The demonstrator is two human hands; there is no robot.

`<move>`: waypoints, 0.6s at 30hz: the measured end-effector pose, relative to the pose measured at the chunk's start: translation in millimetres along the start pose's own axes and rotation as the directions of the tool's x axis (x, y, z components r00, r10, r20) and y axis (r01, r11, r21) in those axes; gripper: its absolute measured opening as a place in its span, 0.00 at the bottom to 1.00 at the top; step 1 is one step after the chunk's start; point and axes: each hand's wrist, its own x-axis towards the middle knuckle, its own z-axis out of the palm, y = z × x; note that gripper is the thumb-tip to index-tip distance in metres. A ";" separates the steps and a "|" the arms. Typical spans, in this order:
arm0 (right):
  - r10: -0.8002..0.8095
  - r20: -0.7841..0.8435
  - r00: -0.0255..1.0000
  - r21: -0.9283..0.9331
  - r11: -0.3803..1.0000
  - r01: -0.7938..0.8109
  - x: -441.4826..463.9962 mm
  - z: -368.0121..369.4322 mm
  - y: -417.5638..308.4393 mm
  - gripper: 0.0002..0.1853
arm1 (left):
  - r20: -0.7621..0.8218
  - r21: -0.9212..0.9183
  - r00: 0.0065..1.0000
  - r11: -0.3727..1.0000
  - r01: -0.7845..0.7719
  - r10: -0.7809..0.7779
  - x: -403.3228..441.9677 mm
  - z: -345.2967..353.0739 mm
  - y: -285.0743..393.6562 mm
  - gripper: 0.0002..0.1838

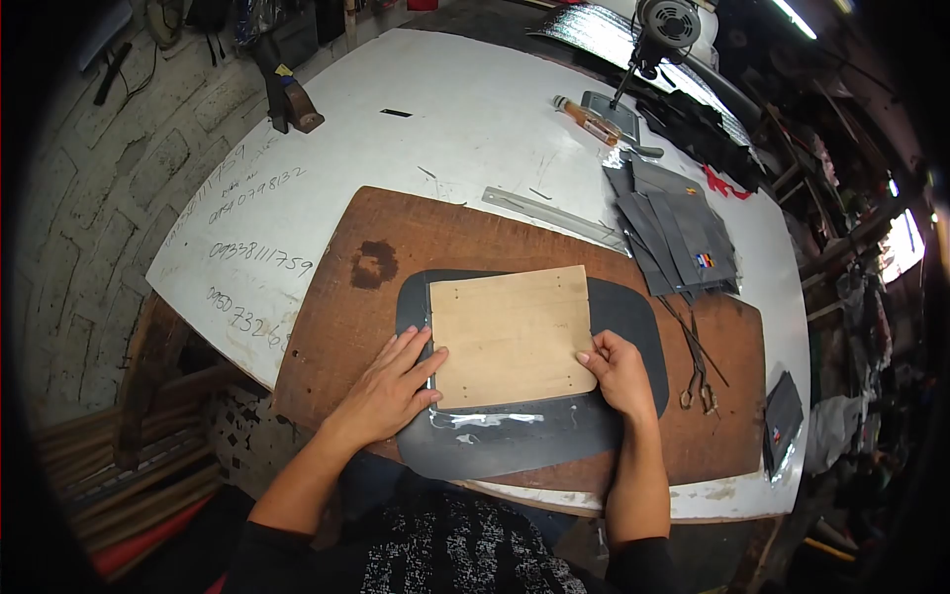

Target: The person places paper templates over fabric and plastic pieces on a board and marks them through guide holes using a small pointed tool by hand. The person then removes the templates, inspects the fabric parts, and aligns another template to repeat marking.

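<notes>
A tan cardboard template [510,342] with small holes near its corners lies over dark grey sheet material, whose edge shows along its left side. Beneath is a dark rounded mat [475,450] with whitish smears near its front. My left hand [396,381] rests with fingers spread at the template's left edge, thumb and fingertips touching it and the dark strip. At the right edge, my right hand [616,371] pinches the template between thumb and curled fingers. Whether it also grips the dark material underneath is hidden.
A brown board [327,327] lies under the mat on the white table [396,129]. Scissors [698,366], a metal ruler [554,218] and stacked dark pieces [678,233] are to the right. A bottle [589,121] and a tape dispenser [287,99] sit farther back.
</notes>
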 end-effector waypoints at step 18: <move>0.004 0.003 1.000 -0.079 0.997 -0.003 1.3 6.4 4.6 0.10 | 0.053 -0.047 0.999 0.999 0.004 -0.001 -2.3 -5.3 -7.0 0.34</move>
